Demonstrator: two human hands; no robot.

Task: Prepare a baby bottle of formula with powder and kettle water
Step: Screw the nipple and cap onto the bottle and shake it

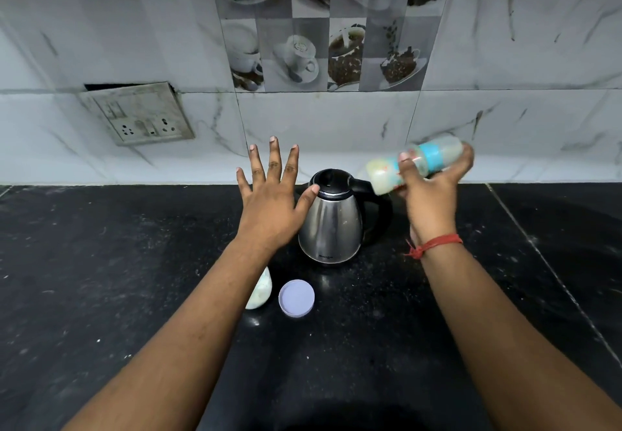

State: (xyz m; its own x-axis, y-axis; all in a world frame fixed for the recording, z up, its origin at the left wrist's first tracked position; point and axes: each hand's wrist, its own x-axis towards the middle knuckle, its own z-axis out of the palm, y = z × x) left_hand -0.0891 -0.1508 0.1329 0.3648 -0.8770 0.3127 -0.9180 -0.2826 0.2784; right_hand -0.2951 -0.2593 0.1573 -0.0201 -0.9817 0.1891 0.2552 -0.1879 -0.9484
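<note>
My right hand [429, 191] grips a baby bottle [387, 173] with a blue ring, held on its side in the air to the right of the kettle; the bottle is blurred and holds milky liquid. A steel kettle [331, 225] with a black lid and handle stands on the black counter [134, 262]. My left hand [272, 201] hovers with fingers spread just left of the kettle, holding nothing. Under my left forearm lies a pale container [261, 291], partly hidden, with a round lilac lid [297, 297] beside it.
A marble-tiled wall [336, 120] rises behind the counter, with a socket plate [138, 114] at left. Bare counter lies to the far left and right of my arms.
</note>
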